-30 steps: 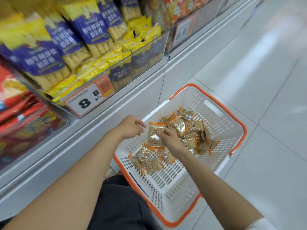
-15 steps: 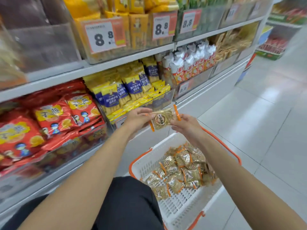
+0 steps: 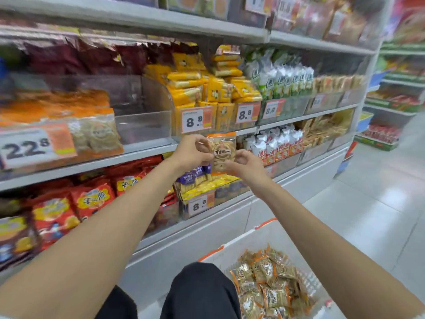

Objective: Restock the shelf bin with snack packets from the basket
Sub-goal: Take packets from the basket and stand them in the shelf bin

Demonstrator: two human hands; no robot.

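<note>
My left hand (image 3: 189, 153), right hand (image 3: 247, 163) pinch packet (image 3: 222, 151) by side edges, upright, near clear bin (image 3: 142, 125) front corner; bin's right part roomy. Packet: orange top, round label.

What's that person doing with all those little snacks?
A person is restocking snacks in a shop. The left hand and the right hand pinch one snack packet by its sides, in front of the shelves. Many more packets lie in the white basket below. The clear shelf bin up to the left has empty room, and the packet is not in it yet.
</note>
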